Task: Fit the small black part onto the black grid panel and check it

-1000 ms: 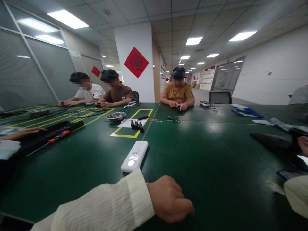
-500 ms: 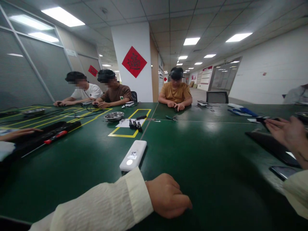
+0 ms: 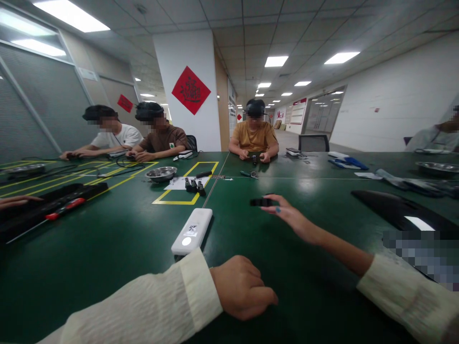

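Note:
My left hand (image 3: 240,291), in a cream sleeve, rests on the green table (image 3: 107,258) as a closed fist, and no object shows in it. Just beyond it lies a white oblong device (image 3: 192,230) with a small label. My right hand (image 3: 290,217) reaches in from the right, stretched out over the middle of the table. Its fingertips pinch a small black part (image 3: 260,202) just above the surface.
A yellow taped rectangle (image 3: 172,202) holds a metal bowl (image 3: 161,174), paper and several small black parts (image 3: 193,185). A black tray with a red-handled tool (image 3: 64,206) lies left, by another person's hand (image 3: 14,201). A black tray (image 3: 394,210) lies right. Three people sit opposite.
My right hand has swung from the right edge out to the table's middle, carrying the small black part. My left fist has stayed put. The view has shifted slightly right.

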Tool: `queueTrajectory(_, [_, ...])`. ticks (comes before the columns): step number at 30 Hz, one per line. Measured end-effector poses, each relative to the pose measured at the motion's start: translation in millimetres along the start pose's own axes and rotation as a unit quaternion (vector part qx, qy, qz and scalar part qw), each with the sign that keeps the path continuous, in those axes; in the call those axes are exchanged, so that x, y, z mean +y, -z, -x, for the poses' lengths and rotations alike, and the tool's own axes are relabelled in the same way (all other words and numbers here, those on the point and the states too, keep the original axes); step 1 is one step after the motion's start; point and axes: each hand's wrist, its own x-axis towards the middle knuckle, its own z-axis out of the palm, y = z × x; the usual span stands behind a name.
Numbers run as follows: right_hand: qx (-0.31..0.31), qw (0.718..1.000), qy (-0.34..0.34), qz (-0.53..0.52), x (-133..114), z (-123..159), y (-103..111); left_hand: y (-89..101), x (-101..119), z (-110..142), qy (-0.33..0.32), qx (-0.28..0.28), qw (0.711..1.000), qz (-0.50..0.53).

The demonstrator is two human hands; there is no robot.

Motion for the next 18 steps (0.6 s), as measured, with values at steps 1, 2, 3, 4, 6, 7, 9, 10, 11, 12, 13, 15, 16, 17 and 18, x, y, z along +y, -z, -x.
queueTrajectory(1, [-0.053, 0.998, 0.026, 0.038, -5.0, -0.5, -14.3, -0.5, 0.7, 0.3, -0.007, 0.008, 1.000, -0.013])
queueTrajectory(2, [-0.093, 0.992, 0.053, 0.071, -10.6, -1.2, -27.2, -1.0, 1.4, 0.6, -0.014, 0.019, 0.999, -0.026])
queueTrajectory(3, [-0.125, 0.984, 0.078, 0.097, -16.2, -2.0, -38.6, -1.7, 2.3, 1.0, -0.022, 0.031, 0.999, -0.039])
queueTrajectory(4, [-0.155, 0.976, 0.098, 0.116, -21.3, -2.7, -48.4, -2.6, 3.1, 1.3, -0.030, 0.042, 0.997, -0.051])
queueTrajectory(6, [-0.205, 0.962, 0.122, 0.136, -28.6, -3.4, -63.4, -5.0, 4.5, 2.3, -0.045, 0.051, 0.995, -0.071])
queueTrajectory(7, [-0.224, 0.956, 0.128, 0.140, -30.8, -3.0, -68.8, -6.7, 4.9, 3.0, -0.052, 0.049, 0.994, -0.078])
queueTrajectory(9, [-0.237, 0.952, 0.135, 0.137, -33.3, -0.5, -75.8, -11.1, 5.1, 4.9, -0.064, 0.041, 0.993, -0.087])
queueTrajectory(10, [-0.237, 0.953, 0.134, 0.131, -34.4, 1.8, -78.0, -13.6, 4.9, 5.9, -0.069, 0.038, 0.993, -0.087])
queueTrajectory(11, [-0.237, 0.955, 0.127, 0.124, -36.0, 4.5, -79.7, -15.9, 4.7, 6.9, -0.076, 0.042, 0.993, -0.085])
queueTrajectory(12, [-0.240, 0.957, 0.116, 0.116, -38.1, 7.7, -80.9, -18.0, 4.4, 7.7, -0.081, 0.045, 0.992, -0.084])
queueTrajectory(13, [-0.245, 0.959, 0.099, 0.108, -40.7, 11.1, -82.0, -19.5, 4.2, 8.1, -0.084, 0.051, 0.992, -0.084])
queueTrajectory(15, [-0.257, 0.959, 0.061, 0.101, -46.3, 17.4, -83.1, -20.4, 4.1, 7.7, -0.084, 0.067, 0.991, -0.084])
queueTrajectory(16, [-0.260, 0.959, 0.048, 0.103, -48.0, 19.7, -82.4, -19.7, 4.3, 7.0, -0.083, 0.077, 0.990, -0.083])
queueTrajectory(17, [-0.257, 0.959, 0.042, 0.110, -48.3, 20.9, -79.9, -18.2, 4.7, 6.0, -0.082, 0.086, 0.990, -0.082])
queueTrajectory(18, [-0.247, 0.960, 0.040, 0.124, -46.5, 20.8, -74.8, -16.1, 5.2, 4.9, -0.081, 0.093, 0.989, -0.080])
